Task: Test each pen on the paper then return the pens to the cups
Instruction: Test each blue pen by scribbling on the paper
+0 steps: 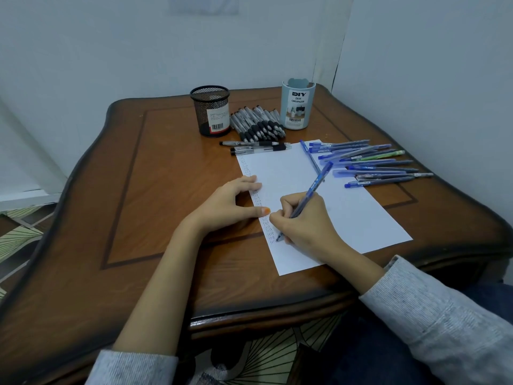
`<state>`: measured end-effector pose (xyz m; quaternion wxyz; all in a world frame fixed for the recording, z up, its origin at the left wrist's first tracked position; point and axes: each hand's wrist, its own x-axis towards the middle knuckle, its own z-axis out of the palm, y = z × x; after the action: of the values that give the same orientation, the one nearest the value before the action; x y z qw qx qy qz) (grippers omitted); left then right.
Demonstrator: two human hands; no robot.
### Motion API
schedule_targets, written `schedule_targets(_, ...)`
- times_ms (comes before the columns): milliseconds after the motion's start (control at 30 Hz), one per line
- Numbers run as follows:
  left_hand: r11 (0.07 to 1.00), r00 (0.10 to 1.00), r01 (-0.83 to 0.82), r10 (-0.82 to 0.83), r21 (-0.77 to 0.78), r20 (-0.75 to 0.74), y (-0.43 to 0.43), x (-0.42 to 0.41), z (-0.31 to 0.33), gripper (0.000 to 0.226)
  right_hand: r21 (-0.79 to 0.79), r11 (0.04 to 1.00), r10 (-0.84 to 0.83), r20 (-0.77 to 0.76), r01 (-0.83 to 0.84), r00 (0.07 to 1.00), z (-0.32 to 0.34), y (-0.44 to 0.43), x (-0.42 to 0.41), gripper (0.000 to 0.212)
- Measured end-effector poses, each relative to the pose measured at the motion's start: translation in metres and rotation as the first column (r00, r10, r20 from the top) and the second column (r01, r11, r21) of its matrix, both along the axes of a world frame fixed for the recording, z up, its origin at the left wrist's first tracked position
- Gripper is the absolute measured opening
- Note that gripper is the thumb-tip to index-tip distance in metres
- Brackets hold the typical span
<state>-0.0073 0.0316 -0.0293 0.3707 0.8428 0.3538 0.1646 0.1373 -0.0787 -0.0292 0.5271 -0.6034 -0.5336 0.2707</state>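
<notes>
A white sheet of paper [347, 201] lies on the wooden table [155, 190], with a column of small written marks down its left edge. My right hand [305, 220] grips a blue pen [313, 190], its tip touching the paper near the bottom of that column. My left hand [230, 201] rests flat at the paper's left edge, fingers spread. A black mesh cup [211, 111] and a pale blue cup [297, 105] stand at the back. Several black pens [258, 123] lie between the cups. Several blue pens [372, 162] lie to the right of the paper.
Three clear pens [258, 147] lie across the paper's top left corner. One blue pen [311, 158] lies on the sheet's upper part. Walls close in behind and to the right of the table. Patterned floor shows on the left.
</notes>
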Motion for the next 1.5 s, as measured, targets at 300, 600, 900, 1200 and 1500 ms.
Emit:
schedule_targets(300, 1.000, 1.000, -0.003, 0.003, -0.002, 0.003, 0.001, 0.000, -0.002, 0.066, -0.020, 0.999, -0.029, 0.026, 0.029, 0.999, 0.001, 0.000, -0.001, 0.044)
schedule_targets(600, 0.983, 0.992, -0.117, 0.108, 0.140, 0.064, -0.004, 0.003, -0.008, 0.048, -0.153, 0.988, -0.044, -0.433, -0.025, 0.901, 0.017, 0.000, 0.005, 0.034)
schedule_targets(900, 0.946, 0.988, -0.153, 0.147, 0.287, 0.042, -0.003, 0.006, -0.011, 0.058, -0.118, 0.993, -0.044, -0.396, -0.003, 0.917, 0.017, 0.002, 0.008, 0.022)
schedule_targets(1200, 0.927, 0.985, -0.171, 0.170, 0.333, 0.032, -0.001, 0.009, -0.011, 0.040, -0.100, 0.995, -0.046, -0.448, 0.001, 0.893, 0.017, 0.003, 0.011, 0.027)
schedule_targets(1500, 0.883, 0.982, -0.187, 0.178, 0.431, 0.063, 0.001, 0.014, -0.010, 0.026, -0.201, 0.972, -0.186, -0.351, 0.120, 0.918, 0.028, 0.022, 0.043, 0.018)
